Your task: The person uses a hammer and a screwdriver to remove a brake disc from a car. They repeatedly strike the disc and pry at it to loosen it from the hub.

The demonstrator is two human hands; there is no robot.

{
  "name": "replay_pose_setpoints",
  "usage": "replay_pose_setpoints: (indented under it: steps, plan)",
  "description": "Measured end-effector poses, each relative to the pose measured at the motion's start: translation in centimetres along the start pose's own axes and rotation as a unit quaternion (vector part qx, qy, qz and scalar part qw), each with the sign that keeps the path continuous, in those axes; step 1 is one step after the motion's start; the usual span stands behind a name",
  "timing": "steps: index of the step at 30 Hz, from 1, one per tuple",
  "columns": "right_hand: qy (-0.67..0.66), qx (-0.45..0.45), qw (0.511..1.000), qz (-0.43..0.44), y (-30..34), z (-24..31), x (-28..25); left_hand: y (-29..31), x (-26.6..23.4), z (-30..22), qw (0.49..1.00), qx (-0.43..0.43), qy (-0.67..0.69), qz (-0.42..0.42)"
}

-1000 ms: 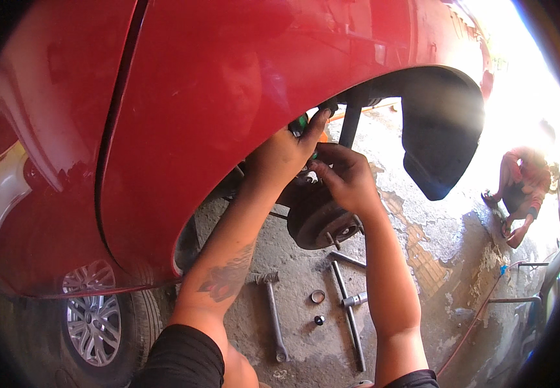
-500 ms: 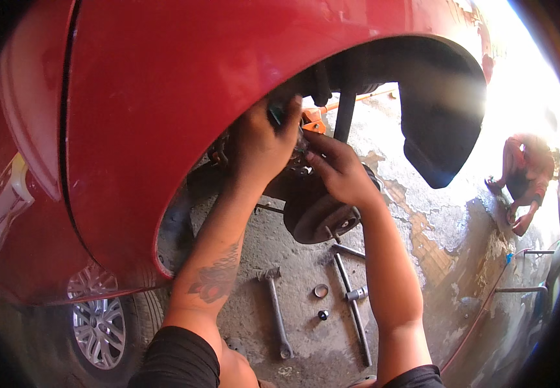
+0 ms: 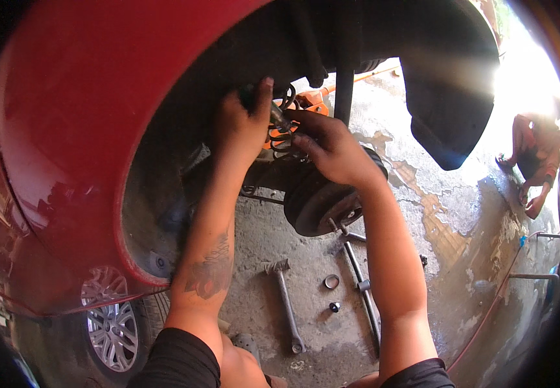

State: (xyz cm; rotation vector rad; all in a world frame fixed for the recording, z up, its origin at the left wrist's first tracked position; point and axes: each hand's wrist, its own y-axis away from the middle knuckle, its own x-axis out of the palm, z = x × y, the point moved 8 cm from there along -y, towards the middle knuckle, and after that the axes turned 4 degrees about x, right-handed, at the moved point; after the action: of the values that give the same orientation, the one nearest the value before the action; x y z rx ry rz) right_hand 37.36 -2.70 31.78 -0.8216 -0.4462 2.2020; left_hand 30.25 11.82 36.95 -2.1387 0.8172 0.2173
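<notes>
Under the red fender, my left hand (image 3: 244, 129) is closed around a dark green tool with a grey metal end (image 3: 279, 118); its exact kind is not clear. My right hand (image 3: 335, 145) reaches in from the right, its fingers bent around the metal end of that tool. A dark coil spring (image 3: 282, 147) stands right behind and below the fingertips, partly covered by them. Lower down, the rusty brake drum (image 3: 322, 207) hangs without a wheel, below my right wrist.
On the concrete lie a long wrench (image 3: 287, 307), a metal ring (image 3: 331, 282), a small black cap (image 3: 335, 307) and a metal bar (image 3: 361, 284). An orange jack (image 3: 315, 100) stands behind the spring. A person (image 3: 538, 155) crouches at right, near a hose (image 3: 490, 307).
My view has shifted closer into the wheel arch, showing more of its inside and the coil spring. Both hands stay on the tool, whose metal end now shows more plainly.
</notes>
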Motion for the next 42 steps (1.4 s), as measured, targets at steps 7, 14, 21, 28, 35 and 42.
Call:
replay_pose_setpoints:
  steps: [7, 14, 21, 28, 35, 42]
  plan:
    - [-0.017, -0.025, 1.0, -0.007, 0.3, -0.7, -1.2, -0.9, 1.4, -1.7, 0.998, 0.05, -0.027, -0.01]
    - [0.059, -0.03, 0.997, -0.041, 0.5, -1.0, -1.0, -1.3, -0.8, -9.1, 0.89, 0.299, -0.291, -0.183]
    - [0.069, -0.08, 0.989, -0.102, 0.5, -0.6, -1.3, -2.7, 4.5, -15.4, 0.873, 0.479, -0.079, 0.035]
    - [0.05, -0.122, 0.984, -0.12, 0.7, -0.3, -1.7, -1.0, 6.7, -15.1, 0.82, 0.553, -0.113, 0.092]
    - [0.051, -0.08, 0.991, -0.096, 0.3, -1.3, -1.0, -2.3, 8.9, -13.6, 0.829, 0.484, -0.242, 0.144]
    - [0.101, -0.058, 0.989, -0.096, -0.2, -1.5, -0.7, -3.8, 8.5, -11.4, 0.848, 0.493, -0.145, 0.129]
